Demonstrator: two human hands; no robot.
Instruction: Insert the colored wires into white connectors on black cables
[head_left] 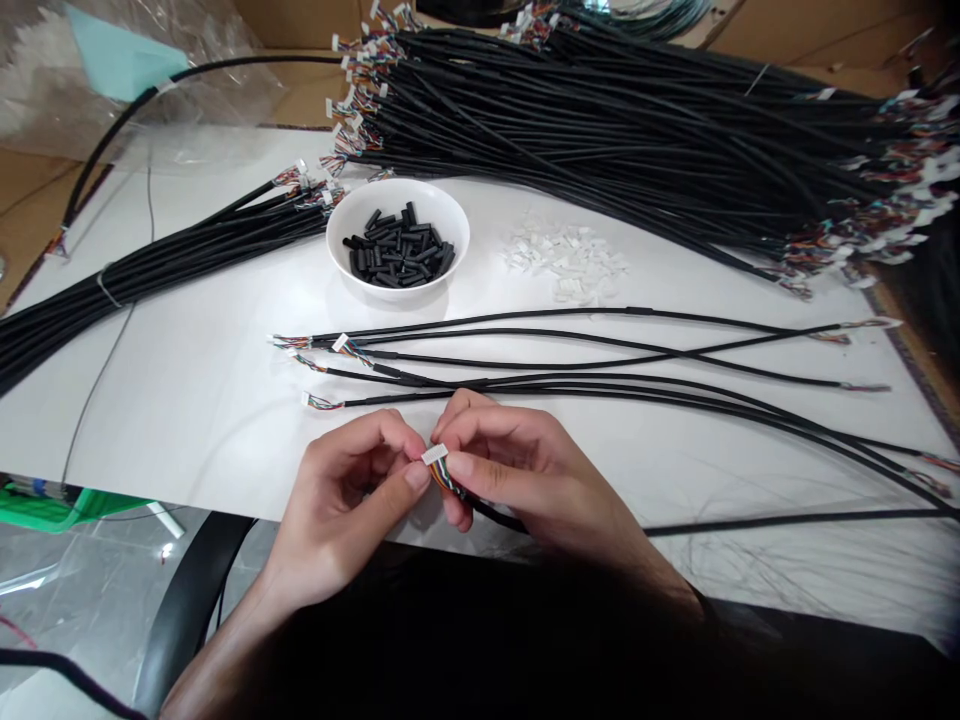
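Near the front edge of the table, both hands meet at the end of a black cable (491, 515). A white connector (434, 455) sits there, with thin coloured wires (444, 475) running from it into the sheath. My left hand (356, 500) pinches the connector's left side between thumb and index finger. Thumb and fingers of my right hand (517, 455) close on its wires and cable end. From under the right hand the cable runs off to the right. Just beyond the hands lie several loose black cables (570, 388) with similar connectors at their left ends.
A white bowl (337, 245) holds short black tubes (405, 245). Right of it lies a heap of small white connector pieces (574, 255). A large pile of black cables (600, 130) fills the back. At left are a tied cable bundle (172, 255) and clear plastic bag (225, 60).
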